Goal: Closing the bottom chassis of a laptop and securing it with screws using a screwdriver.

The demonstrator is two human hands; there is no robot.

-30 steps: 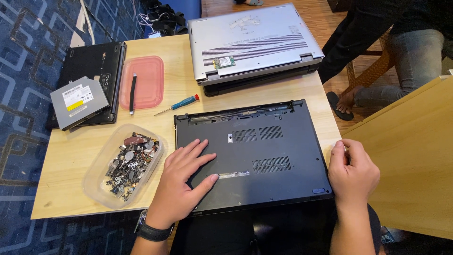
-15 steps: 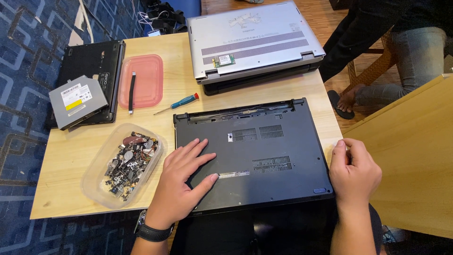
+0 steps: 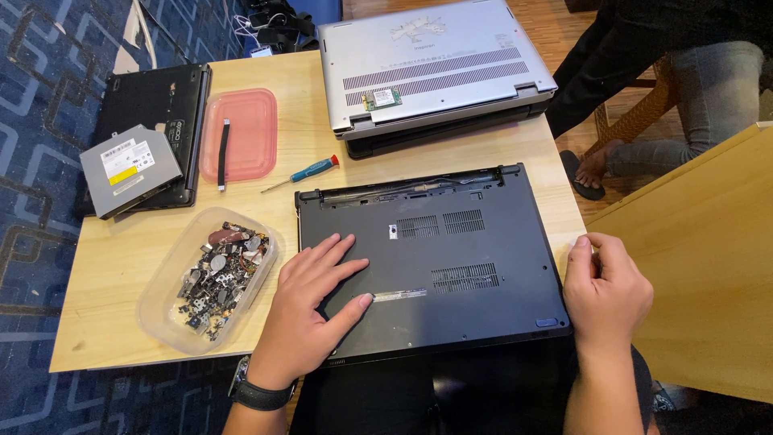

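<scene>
I count three laptops on the worktop point(image 3: 121, 314), two hands, two plastic containers, one screwdriver and one loose drive. My left hand point(image 3: 310, 310) lies flat with fingers spread on the underside of the black laptop point(image 3: 451, 266), which rests bottom-up directly between both hands; its long axis runs left to right, hinge edge pointing away from me. My right hand point(image 3: 605, 294) is curled at that laptop's right edge, fingers drawn together near the corner; I cannot tell whether they pinch anything. A narrow pale label strip sits on the base just beside my left fingertips, and a small white sticker lies a little beyond them. Beyond both hands lies a silver laptop point(image 3: 435, 64), also bottom-up, stacked on something dark, with a small green circuit card point(image 3: 381, 99) on it. Past my left hand lies a blue-handled screwdriver point(image 3: 302, 173), then a pink tray point(image 3: 250, 129). Just left of my left hand is a clear tub point(image 3: 161, 314) holding small metal parts. Far left is a second black laptop point(image 3: 157, 105) carrying a grey optical drive point(image 3: 129, 169) with a white and yellow label.
</scene>
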